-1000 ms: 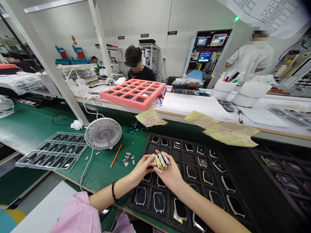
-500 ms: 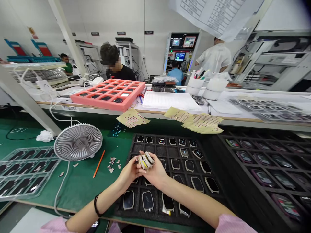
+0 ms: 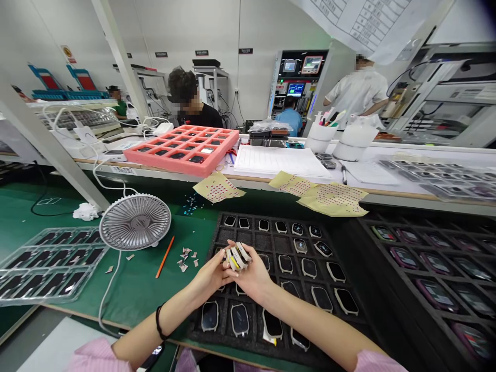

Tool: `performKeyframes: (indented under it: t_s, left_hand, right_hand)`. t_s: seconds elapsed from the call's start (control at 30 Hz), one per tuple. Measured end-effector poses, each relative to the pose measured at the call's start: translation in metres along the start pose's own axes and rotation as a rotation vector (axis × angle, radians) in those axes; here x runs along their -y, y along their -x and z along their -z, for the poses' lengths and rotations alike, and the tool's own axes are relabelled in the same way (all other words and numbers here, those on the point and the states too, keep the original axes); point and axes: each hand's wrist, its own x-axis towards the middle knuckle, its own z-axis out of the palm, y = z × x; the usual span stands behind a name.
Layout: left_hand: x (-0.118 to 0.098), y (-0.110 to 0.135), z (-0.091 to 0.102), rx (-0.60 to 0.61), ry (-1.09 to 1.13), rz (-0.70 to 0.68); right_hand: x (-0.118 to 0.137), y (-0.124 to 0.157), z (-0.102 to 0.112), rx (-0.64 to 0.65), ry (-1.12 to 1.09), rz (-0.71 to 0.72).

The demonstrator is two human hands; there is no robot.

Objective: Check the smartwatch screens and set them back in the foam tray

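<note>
Several smartwatch cases [image 3: 237,257], light-coloured and with a bit of yellow showing, are bunched side by side between my two hands. My right hand [image 3: 253,276] is wrapped round them from the right and below. From the left, my left hand [image 3: 211,274] closes its fingers against the same bunch; some fingertips are hidden. Both hands are above a black foam tray [image 3: 267,241], whose pockets hold more watches, such as a watch with a dark screen [image 3: 239,319] at the front. A white and yellow piece [image 3: 268,337] pokes out under one front watch.
A grey fan [image 3: 135,222], an orange stick [image 3: 165,257] and paper scraps [image 3: 183,266] are left of the tray. Clear plastic trays [image 3: 87,232] lie farther left. Another dark tray [image 3: 382,253] is at right. On the shelf sits a pink foam tray [image 3: 205,168]; several people are beyond.
The whole scene has shifted slightly to the right as the camera turned a little left. Both hands keep hold of the bunched watch cases, and a tray watch screen that was lit is now dark.
</note>
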Motion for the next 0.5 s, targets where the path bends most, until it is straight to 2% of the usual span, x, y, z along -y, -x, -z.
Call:
performKeyframes:
  t_s: [0.27, 0.37, 0.43, 0.5]
  left_hand:
    - [0.008, -0.003, -0.003, -0.016, 0.043, -0.067]
    - [0.000, -0.005, -0.001, -0.014, -0.071, -0.045]
    - [-0.010, 0.000, -0.001, -0.066, -0.264, -0.145]
    - [-0.019, 0.009, -0.004, -0.126, -0.522, -0.379]
  right_hand:
    - [-0.001, 0.004, -0.007, -0.009, 0.043, 0.005]
    - [0.002, 0.004, -0.008, -0.006, 0.039, 0.001]
    - [0.005, 0.003, -0.007, -0.015, 0.049, -0.006]
    - [0.007, 0.002, -0.007, -0.050, 0.063, 0.001]
